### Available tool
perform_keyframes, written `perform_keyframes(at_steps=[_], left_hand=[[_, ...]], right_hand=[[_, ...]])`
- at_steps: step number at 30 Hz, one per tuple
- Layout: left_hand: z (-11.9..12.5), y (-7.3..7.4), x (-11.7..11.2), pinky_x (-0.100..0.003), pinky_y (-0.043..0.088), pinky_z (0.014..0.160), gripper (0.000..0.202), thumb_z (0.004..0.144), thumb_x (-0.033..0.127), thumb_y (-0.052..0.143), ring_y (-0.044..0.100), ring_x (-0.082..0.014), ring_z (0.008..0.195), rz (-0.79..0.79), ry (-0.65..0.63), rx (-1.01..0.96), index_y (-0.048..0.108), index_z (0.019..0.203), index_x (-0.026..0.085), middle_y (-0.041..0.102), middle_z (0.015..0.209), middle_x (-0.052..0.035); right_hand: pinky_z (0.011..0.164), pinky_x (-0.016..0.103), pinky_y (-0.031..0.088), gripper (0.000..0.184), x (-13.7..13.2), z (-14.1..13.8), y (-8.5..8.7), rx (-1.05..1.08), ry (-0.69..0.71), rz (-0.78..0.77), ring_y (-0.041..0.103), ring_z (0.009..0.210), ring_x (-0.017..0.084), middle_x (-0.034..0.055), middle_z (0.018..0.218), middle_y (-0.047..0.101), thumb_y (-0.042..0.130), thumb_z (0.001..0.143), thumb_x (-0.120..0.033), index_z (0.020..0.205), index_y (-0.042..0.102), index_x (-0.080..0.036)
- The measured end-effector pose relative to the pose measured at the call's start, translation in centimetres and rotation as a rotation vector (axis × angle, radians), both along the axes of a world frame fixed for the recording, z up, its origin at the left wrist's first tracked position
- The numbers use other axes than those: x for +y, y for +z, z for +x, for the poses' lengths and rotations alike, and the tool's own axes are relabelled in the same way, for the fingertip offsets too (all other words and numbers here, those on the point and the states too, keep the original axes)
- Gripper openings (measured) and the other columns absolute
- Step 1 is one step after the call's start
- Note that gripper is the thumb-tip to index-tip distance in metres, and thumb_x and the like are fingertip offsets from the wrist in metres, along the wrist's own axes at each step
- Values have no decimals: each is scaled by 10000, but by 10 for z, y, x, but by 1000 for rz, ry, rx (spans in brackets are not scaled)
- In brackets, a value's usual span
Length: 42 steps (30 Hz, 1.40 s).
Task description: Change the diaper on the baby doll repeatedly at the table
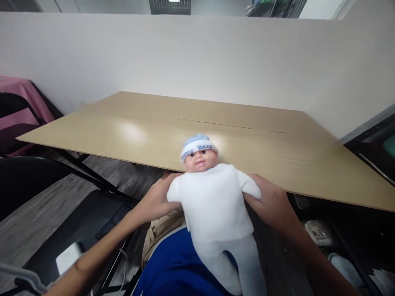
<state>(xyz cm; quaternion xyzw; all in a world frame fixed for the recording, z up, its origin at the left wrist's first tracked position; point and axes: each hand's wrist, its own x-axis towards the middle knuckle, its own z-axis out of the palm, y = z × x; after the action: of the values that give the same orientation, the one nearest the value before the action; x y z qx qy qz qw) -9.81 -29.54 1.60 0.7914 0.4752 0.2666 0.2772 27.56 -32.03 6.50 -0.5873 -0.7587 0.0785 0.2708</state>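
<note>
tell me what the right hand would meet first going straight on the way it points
The doll, which the right hand holds near one arm, comes first. Past it, the line probably runs toward the table, though depth is hard to judge.

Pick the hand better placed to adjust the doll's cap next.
Probably the left hand: holding one arm of the doll, it sits nearer the cap than the right hand on the other arm.

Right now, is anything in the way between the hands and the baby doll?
No, nothing visible is. The left hand and the right hand already hold the doll, one at each arm, right against the white cloth. Most of the fingers are hidden from view.
</note>
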Motion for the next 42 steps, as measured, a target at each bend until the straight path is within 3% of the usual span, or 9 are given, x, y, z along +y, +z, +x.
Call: perform_keyframes(at_steps=[3,7,10,15,19,27,32,42], left_hand=[[17,7,49,-440,598,970,652,874,379,756,789,-374,1193,23,-61,92,622,1498,251,810,1381,-103],[31,9,101,-409,565,872,516,921,489,728,814,-359,1066,85,-70,204,689,1362,224,850,1225,-112],[36,9,127,-397,530,848,443,949,546,697,817,-343,987,134,-47,298,716,1264,234,858,1112,-96],[38,9,158,-339,399,670,383,966,612,641,777,-320,857,99,49,385,688,1072,247,829,960,-75],[37,8,187,-338,361,661,404,973,653,610,763,-325,859,70,109,439,653,1021,255,824,956,-81],[41,0,254,-363,407,670,528,970,755,557,759,-337,862,81,144,449,646,990,235,823,967,-120],[45,-9,298,-372,449,667,598,966,810,540,775,-349,871,129,143,418,670,1013,228,832,973,-119],[49,-11,373,-368,459,660,649,937,850,563,775,-348,884,162,111,410,676,1036,220,829,996,-119]], right_hand=[[676,347,460,226,19,19,-11,-39,-124,-69,736,793,273,42,897,791,600,1025,-464,956,689,-267],[650,348,420,321,41,40,-27,-127,-226,-57,751,819,315,63,900,816,602,1007,-573,1006,730,-278],[632,350,415,422,56,51,-38,-138,-271,-71,768,813,339,64,919,838,603,993,-674,1098,769,-299],[642,358,457,421,88,58,-51,-108,-295,-89,811,861,370,52,1000,872,604,996,-624,1265,767,-344],[661,354,483,389,121,59,-53,-58,-245,-108,819,880,353,44,1003,871,606,1004,-586,1255,758,-331],[706,366,512,346,204,65,-58,-36,-178,-86,801,871,328,64,1012,865,621,997,-569,1143,751,-284],[745,393,535,397,252,73,-64,-94,-132,-26,811,927,346,75,1070,871,610,1014,-575,1222,758,-271],[835,416,568,500,327,84,-75,-147,-107,84,820,1009,353,88,1150,876,618,1005,-587,1338,769,-246]])
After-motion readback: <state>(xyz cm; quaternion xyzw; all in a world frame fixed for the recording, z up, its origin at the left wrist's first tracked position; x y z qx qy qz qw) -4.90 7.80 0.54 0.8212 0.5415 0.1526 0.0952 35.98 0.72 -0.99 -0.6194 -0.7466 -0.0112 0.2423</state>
